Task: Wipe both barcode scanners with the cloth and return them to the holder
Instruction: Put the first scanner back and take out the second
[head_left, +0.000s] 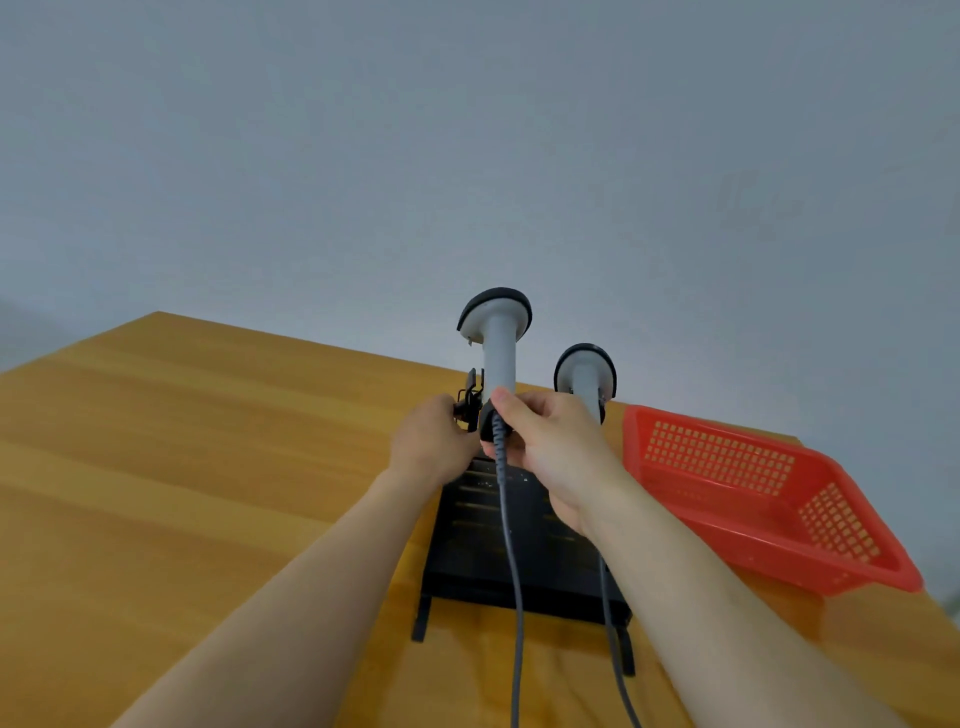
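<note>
While the right hand (550, 447) wraps its thumb and fingers (524, 410) round the black foot of the nearer scanner (497, 343), that scanner stands upright with its dark-rimmed head up, raised a little above its neighbour. The left hand (431, 441) reaches to a small black bracket (470, 402) at the top of the holder (483, 551), just left of the gripped foot; its fingertips are hidden behind the bracket, so whether they pinch it cannot be told. Partly covered by the right hand's knuckles, the second scanner (586, 374) stands upright just to the right, its lower end out of sight. A grey cable (511, 551) runs from the held foot down across the holder to the bottom edge, and a second cable (613, 629) emerges from under the right forearm. The black holder rests on a wooden table (208, 467). A red basket (727, 483) with latticed walls sits just beside the holder on the right, close to the right wrist. A plain grey wall (467, 130) rises behind.
</note>
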